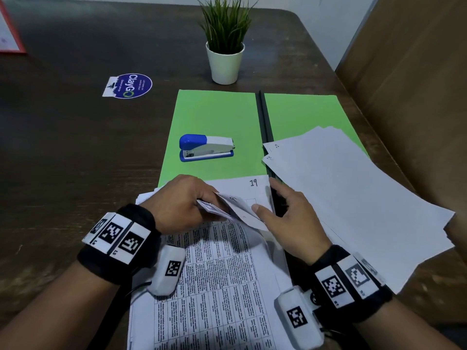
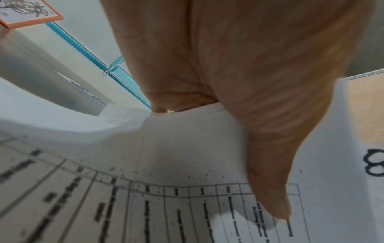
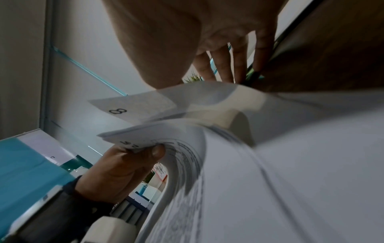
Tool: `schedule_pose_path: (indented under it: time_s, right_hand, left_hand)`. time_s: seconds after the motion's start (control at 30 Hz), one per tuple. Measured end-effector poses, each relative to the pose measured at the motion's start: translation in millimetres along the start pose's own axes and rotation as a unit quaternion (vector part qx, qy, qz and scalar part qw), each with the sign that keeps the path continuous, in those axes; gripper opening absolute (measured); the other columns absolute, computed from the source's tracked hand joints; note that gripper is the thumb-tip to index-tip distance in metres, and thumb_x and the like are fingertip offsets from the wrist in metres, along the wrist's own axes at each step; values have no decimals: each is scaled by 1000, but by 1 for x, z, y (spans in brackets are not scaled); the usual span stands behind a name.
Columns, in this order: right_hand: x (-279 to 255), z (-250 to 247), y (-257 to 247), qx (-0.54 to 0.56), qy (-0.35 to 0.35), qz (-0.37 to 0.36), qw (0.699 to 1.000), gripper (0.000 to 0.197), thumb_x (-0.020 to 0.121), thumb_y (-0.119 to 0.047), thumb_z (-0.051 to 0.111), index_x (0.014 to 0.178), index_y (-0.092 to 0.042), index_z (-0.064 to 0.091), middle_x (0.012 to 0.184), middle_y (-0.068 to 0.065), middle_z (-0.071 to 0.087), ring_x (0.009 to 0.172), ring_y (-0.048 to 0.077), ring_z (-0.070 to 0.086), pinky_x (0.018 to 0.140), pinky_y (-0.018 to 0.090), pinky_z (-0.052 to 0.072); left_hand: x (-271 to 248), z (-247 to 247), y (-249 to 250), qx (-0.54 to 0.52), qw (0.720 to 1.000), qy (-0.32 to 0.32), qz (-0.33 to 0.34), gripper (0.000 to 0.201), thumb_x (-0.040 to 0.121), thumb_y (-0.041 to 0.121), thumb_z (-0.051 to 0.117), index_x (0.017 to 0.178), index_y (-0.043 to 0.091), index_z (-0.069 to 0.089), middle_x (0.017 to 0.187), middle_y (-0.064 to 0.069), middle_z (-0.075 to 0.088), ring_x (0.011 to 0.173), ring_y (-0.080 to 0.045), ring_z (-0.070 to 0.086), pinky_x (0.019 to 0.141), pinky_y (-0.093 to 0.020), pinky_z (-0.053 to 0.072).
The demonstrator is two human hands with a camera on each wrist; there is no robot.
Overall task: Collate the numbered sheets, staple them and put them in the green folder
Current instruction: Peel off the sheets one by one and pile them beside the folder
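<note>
**Sorting the numbered sheets over the open green folder**

The green folder (image 1: 214, 114) lies open and flat on the dark table (image 1: 75, 147), its black spine running away from the person. The near stack of printed sheets (image 1: 214, 286) lies with its long axis along the same line, the numbered corners at the far end; it covers the folder's near left part, and its near edge is cut off by the frame. The left hand (image 1: 177, 205) pinches a bundle of upturned sheet corners between thumb and curled fingers; the right wrist view shows the thumb (image 3: 155, 152) pressed on the curved bundle. A sheet marked 19 (image 1: 253, 183) lies beneath the lifted corners. The right hand (image 1: 290, 223) rests with fingers straight and slightly spread beside the spine, thumb on a raised sheet corner (a handwritten 8 (image 3: 118, 111) shows there). A second, loosely fanned pile of blank-side sheets (image 1: 353, 198) lies skewed over the folder's right half, its numbers too small to read. The blue and white stapler (image 1: 206, 147) stands on the left half, nose pointing right. Beyond the folder stand a potted plant (image 1: 225, 44) and a round sticker (image 1: 129, 85).
</note>
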State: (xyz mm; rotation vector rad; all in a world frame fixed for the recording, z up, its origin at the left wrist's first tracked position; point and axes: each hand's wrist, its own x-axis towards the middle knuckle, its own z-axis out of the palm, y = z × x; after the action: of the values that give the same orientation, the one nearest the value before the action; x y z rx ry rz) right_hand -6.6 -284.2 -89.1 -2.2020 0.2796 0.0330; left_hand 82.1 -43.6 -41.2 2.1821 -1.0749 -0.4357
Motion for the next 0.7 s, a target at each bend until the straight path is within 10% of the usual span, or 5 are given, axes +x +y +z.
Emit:
schedule_pose_path:
  time_s: [0.2,0.33,0.7]
  right_hand:
    - [11,-24,-43,-179,-45,-14,983,77,87,-47,65,151,-20,32,147,2,43,136,23,32,111,39,34]
    - [31,-27,-58,-316,-97,-22,944,51,86,-49,63,128,-22,54,128,7,51,121,27,41,99,42,43]
    - [39,-24,-70,-302,-72,-54,949,46,84,-45,68,125,-26,58,122,3,58,118,24,47,97,40,41]
  left_hand:
    - [0,-1,5,-4,1000,6,1,21,79,47,68,91,34,80,88,18,75,81,-6,70,71,-36,56]
    - [-1,-1,7,4,1000,17,3,21,73,45,70,87,34,80,85,18,75,79,-3,70,69,-37,56]
    - [0,-1,10,7,1000,22,10,23,75,47,66,90,36,80,86,23,74,79,3,69,71,-32,56]
